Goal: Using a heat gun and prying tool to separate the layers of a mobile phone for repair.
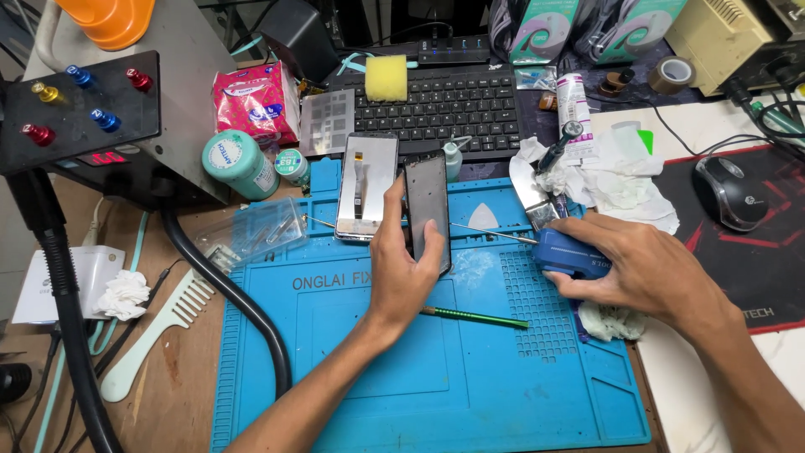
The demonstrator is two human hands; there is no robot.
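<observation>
So the left hand (pixel 402 268) has a dark phone (pixel 428 210) stood up on its bottom edge, tilted a bit, right around the middle of the blue work mat (pixel 436 394). The thumb is pressed on the phone's right edge and the other fingers wrap round the back from the left, so it's a proper pinch grip on the lower half.

Just at 9 o'clock from the phone, almost touching it, a detached screen panel (pixel 366 186) lies on the mat with its shiny back side up. A thin metal probe (pixel 490 232) runs out from behind the phone toward 3 o'clock.

The right hand (pixel 646 273) is over at 3 o'clock, fingers curled down and closed over a chunky blue tool (pixel 563 252) at the mat's right edge, with a wad of tissue (pixel 608 320) under the palm. A flat metal scraper (pixel 530 195) sits just at 11 o'clock from that tool.

At 5 o'clock from the phone there's a green pencil-like stick (pixel 474 317) lying flat on the mat, near the left wrist but not touching it.

Further out: crumpled white tissues (pixel 620 189) at 2 o'clock, a black keyboard (pixel 436 105) at 12 with a yellow sponge (pixel 386 77) on its top edge, and a black mouse (pixel 731 193) far out at 3 on a red and black pad. At 10 o'clock you get a teal tub (pixel 239 164) and a pink tissue pack (pixel 254 102). A pale green comb (pixel 159 331) lies off the mat at 8 o'clock, beside a thick black hose (pixel 231 294).
</observation>
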